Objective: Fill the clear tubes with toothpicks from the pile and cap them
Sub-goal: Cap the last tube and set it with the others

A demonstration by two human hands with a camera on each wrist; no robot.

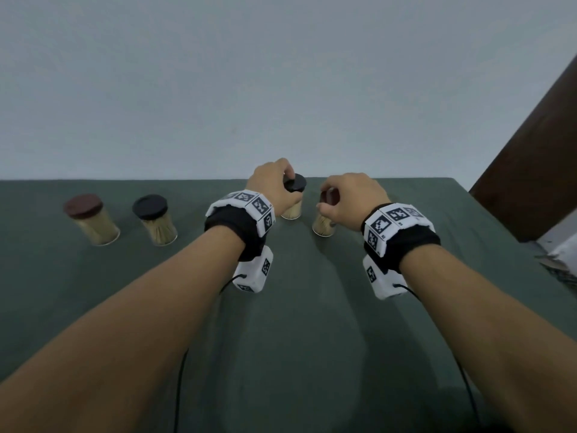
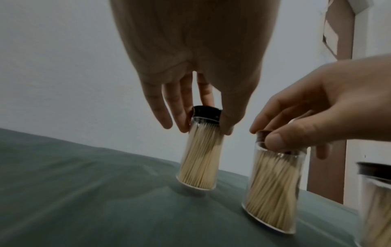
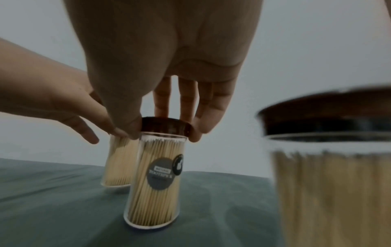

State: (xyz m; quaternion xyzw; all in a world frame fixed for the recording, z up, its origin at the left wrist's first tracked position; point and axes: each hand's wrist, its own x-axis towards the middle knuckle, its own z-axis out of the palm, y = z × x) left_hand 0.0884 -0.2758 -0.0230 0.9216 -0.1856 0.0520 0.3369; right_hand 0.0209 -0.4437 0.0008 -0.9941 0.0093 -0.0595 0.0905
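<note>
Two clear tubes packed with toothpicks stand side by side on the green cloth near the table's far edge. My left hand comes from above and grips the black cap of the left tube between thumb and fingers. My right hand pinches the brown cap of the right tube, which bears a grey round label. Both caps sit on their tubes.
Two more filled tubes stand at the left, one with a brown cap and one with a black cap. Another capped tube stands close by my right wrist. Dark wooden furniture rises at the right.
</note>
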